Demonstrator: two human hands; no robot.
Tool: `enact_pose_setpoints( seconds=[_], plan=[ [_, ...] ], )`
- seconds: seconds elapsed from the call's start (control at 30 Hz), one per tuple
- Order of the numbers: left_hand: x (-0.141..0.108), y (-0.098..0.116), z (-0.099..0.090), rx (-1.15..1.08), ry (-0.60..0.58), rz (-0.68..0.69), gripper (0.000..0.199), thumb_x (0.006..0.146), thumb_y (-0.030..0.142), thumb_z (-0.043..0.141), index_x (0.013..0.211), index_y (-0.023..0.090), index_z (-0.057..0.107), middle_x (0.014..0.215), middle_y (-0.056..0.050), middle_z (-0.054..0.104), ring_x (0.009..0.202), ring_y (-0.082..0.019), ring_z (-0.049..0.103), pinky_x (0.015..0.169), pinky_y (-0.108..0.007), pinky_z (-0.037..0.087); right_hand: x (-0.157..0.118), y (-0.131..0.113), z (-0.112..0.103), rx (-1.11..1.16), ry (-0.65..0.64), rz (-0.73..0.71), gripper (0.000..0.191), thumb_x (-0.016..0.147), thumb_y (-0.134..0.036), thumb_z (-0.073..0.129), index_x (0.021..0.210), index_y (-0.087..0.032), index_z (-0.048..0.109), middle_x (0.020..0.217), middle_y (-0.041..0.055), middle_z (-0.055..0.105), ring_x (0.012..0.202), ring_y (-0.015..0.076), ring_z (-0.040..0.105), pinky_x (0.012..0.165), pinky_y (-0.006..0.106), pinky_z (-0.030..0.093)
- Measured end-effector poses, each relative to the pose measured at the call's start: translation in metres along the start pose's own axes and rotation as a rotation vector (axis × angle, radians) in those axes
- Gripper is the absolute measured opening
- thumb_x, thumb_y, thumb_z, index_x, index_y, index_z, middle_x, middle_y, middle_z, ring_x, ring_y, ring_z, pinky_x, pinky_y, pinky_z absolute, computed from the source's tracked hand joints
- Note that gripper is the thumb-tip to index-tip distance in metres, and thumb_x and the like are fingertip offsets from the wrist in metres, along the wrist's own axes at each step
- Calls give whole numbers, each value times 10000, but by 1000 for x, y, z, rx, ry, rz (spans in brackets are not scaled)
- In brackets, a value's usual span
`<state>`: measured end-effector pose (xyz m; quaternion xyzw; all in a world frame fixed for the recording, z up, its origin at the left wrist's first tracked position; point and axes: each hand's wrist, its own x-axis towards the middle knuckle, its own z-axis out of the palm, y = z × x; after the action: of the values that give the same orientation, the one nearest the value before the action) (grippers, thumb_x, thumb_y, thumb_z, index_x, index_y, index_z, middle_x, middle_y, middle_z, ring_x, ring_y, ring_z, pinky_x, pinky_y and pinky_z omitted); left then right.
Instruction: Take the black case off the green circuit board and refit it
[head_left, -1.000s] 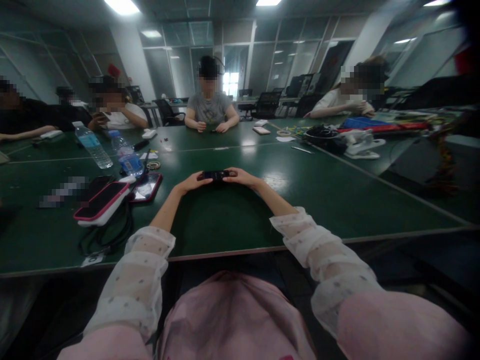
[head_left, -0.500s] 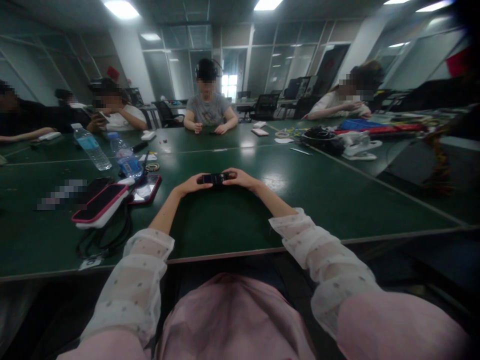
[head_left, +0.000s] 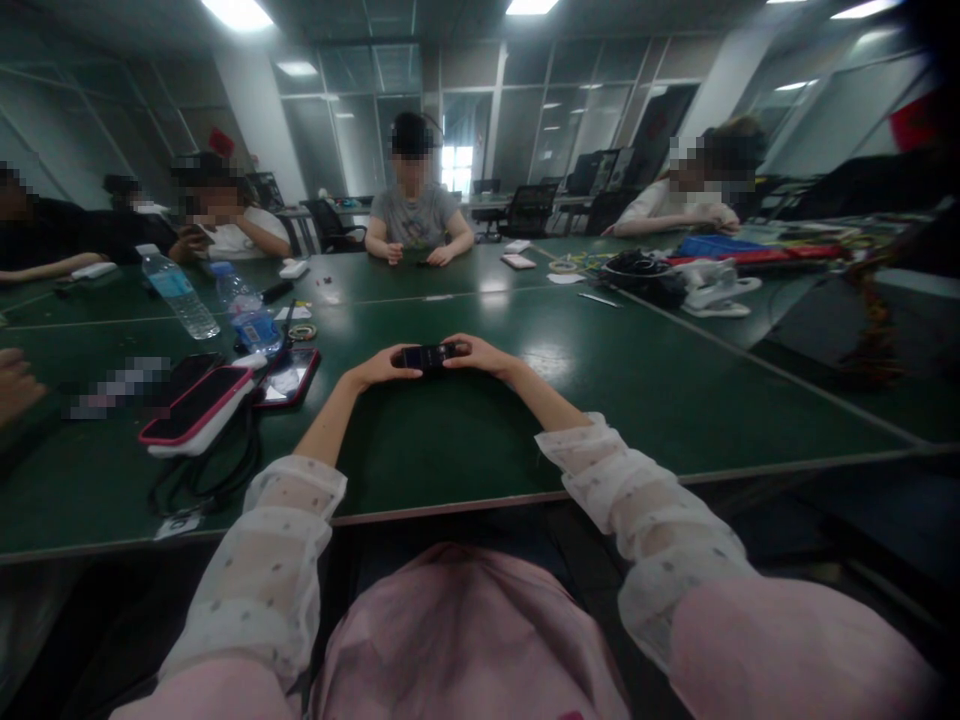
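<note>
Over the green table, both my hands hold a small black rectangular device with a glossy, dark front; its exact kind is not clear. My left hand is closed on its left end, thumb along the near side. At the opposite end, my right hand grips it with thumb and fingers. The device lies sideways between the hands, close to the tabletop; whether it touches the table I cannot tell. Fingers behind it are partly hidden.
To the left are two plastic bottles, a pink-edged phone on a white case with a black cable, and another phone. A pen and a bundle of bags and cables lie right. Several people sit around the table.
Another person's hand has come in at the left edge. My hands keep their grip on the black device, nearly unmoved. The view has shifted very slightly.
</note>
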<state>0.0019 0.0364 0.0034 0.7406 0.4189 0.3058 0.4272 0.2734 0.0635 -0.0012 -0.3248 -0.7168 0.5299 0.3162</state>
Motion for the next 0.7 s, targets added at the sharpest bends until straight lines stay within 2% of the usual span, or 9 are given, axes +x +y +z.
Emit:
enact_pose_setpoints(
  seconds=[0.23,0.43,0.57,0.7],
  plan=[
    [0,-4,0,-50,-12,49,774,622,339,835,1322,187,544,1340,-128,586,1272,-283,521,1117,-453,329,4,5,1,23,16,-2,553,677,-312,834,1161,-209,588,1081,51,690,1000,190,649,1039,430,456],
    [10,-17,0,-50,72,52,730,595,346,844,1250,163,579,1262,-123,625,1196,-276,563,1084,-463,354,4,3,3,8,47,9,538,685,-358,826,1150,-201,607,1116,60,681,1026,189,635,1021,380,461],
    [13,-20,1,68,131,26,658,600,426,835,1153,141,618,1132,-109,664,1079,-285,601,1007,-475,412,4,0,4,-105,83,-6,455,725,-474,768,1054,-184,647,1041,50,679,971,191,622,972,361,470],
    [11,-16,4,120,121,-4,612,642,492,798,1126,149,644,1121,-110,673,1042,-288,613,977,-461,435,4,0,5,-268,121,2,467,788,-612,638,939,-171,670,933,49,655,863,191,588,903,378,477]
  ],
)
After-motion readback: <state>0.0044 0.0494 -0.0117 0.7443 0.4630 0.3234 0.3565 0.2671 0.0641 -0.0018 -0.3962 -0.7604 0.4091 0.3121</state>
